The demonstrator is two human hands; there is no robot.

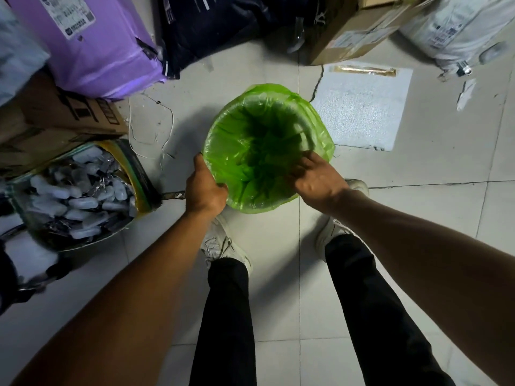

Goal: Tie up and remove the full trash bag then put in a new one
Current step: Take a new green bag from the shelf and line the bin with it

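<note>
Two hands, one green bag

One wide-angle head-worn view looks almost straight down from standing height at the pale tiled floor, forearms reaching forward, edges bowed by the lens.

Left arm: we reach it bare from the near left, forward and rightward, elbow nearly straight.
Left hand: we curl it closed in a grip at the near-left rim, thumb lying toward the right, knuckles up.
Right arm: we bring it bare from the near right, angled leftward and forward.
Right hand: back of the hand up, palm down, fingers spread loosely and pointing far-left; slightly blurred.
Legs: we stand with both in dark trousers, feet in pale shoes, apart beneath our wrists.
</note>
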